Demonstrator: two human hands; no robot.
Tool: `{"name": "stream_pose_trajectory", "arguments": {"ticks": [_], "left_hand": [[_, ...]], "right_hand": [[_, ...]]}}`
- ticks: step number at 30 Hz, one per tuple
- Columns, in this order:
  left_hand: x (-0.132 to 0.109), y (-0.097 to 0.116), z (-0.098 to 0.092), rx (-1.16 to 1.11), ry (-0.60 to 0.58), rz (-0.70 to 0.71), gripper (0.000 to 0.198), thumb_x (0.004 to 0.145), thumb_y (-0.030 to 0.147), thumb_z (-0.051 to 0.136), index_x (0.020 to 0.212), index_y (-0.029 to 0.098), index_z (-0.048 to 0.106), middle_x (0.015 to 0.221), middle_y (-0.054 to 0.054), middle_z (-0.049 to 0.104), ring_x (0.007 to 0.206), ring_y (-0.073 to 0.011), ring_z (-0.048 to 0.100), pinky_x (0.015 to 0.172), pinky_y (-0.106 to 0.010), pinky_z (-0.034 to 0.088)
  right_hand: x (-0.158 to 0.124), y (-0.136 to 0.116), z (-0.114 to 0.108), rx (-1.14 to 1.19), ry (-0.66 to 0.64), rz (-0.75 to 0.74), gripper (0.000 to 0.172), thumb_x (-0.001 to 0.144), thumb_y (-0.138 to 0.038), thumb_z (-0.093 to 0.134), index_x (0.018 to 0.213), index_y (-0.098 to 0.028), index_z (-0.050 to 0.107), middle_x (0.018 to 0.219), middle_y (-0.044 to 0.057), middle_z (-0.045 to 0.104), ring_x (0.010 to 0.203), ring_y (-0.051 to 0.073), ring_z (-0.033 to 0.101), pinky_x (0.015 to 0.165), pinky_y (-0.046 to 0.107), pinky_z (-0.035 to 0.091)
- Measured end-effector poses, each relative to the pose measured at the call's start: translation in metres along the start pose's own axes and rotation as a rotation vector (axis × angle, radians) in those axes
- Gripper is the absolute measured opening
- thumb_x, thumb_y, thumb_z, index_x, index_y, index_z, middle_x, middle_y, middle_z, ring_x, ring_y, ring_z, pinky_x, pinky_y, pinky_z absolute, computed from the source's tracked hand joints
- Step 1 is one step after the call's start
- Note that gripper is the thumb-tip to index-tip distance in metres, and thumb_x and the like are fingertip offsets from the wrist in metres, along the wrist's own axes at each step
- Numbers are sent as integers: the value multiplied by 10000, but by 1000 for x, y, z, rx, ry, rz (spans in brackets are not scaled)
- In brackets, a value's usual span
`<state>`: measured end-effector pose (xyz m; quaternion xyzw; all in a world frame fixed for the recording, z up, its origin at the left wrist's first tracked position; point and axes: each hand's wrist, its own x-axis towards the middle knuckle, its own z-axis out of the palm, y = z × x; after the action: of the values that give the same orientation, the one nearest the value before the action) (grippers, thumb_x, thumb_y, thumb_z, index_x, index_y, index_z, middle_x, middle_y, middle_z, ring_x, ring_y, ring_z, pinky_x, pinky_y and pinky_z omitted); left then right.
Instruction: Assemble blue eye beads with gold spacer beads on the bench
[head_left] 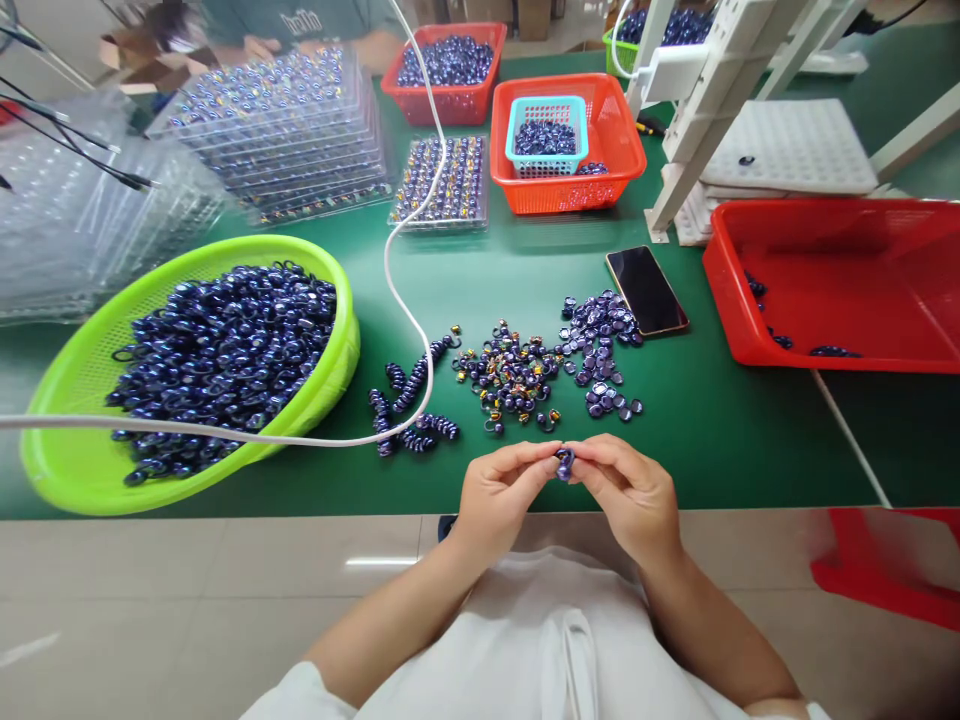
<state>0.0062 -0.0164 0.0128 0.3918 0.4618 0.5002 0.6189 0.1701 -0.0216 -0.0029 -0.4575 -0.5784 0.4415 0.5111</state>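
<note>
Near the table's front edge, my left hand (pixel 499 490) and my right hand (pixel 626 490) meet fingertip to fingertip. Between them they pinch a small shiny purple-blue ring-shaped piece (pixel 565 463); the fingers partly hide it. Just beyond lies a loose heap of purple pieces with gold parts (pixel 514 370). To its right is a scatter of flat purple caps (pixel 600 335). Left of the heap, purple rings stand nested in short rows (pixel 412 385).
A green basket (pixel 345 330) full of purple rings stands left, crossed by a white cable (pixel 405 300). A phone (pixel 646 290) lies right of the caps. Behind are stacked clear trays (pixel 300 150), red baskets (pixel 517 190) and a person (pixel 300 25). A red tray (pixel 825 280) stands right.
</note>
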Motion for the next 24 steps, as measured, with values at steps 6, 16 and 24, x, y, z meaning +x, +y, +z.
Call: {"name": "stream_pose_trajectory", "arguments": {"ticks": [6,16,24], "left_hand": [[-2,-4,-4,184,-115,309,285,857,107,698,1078,266,783,972,-48,794,861,-174,719,810,-291,572],[3,-5,-4,237,-110,376,254,851,110,710,1037,261,796,910,-57,801,801,-181,710,750,-301,567],[5,-1,-9,278,-156,385,209,871,166,697,1008,281,804,888,-60,804,769,-186,708,713,-312,578]], "right_hand": [[2,-3,-1,61,29,90,162,895,-194,688,1007,-291,755,868,-14,736,703,101,695,660,197,591],[2,-9,1,274,51,254,94,818,-240,771,910,-236,754,797,-3,737,648,107,699,601,196,612],[2,-5,-5,383,2,358,111,792,-293,801,824,-201,748,701,4,720,563,131,689,535,244,610]]}}
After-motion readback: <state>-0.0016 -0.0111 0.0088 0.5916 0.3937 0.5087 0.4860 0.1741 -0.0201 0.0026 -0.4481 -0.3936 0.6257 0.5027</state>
